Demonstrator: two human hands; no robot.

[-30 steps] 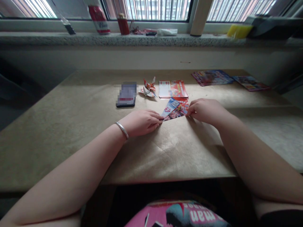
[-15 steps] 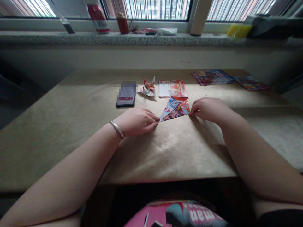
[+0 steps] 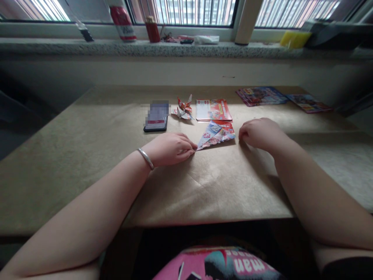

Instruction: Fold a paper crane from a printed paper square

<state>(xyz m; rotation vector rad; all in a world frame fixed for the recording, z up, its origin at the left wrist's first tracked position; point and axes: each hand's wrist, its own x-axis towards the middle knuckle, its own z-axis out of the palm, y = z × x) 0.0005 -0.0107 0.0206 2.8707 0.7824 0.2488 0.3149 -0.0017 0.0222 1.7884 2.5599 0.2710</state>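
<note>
Wedge-shaped, folded, blue-and-red printed paper [image 3: 215, 135]: left corner pinched in bare left hand [image 3: 171, 149]; right edge just clear of bare right hand [image 3: 258, 131], closure indiscernible.

You are facing a speckled sill [image 3: 175, 49]; a can [image 3: 123, 24] is standing left of a red container [image 3: 152, 31], and a yellow object [image 3: 295, 39] is resting farther right. A phone [image 3: 156, 117] is lying on the table [image 3: 72, 155].

L hand [image 3: 171, 149] touching ppr [image 3: 216, 135], R hand [image 3: 260, 132] apart
</note>
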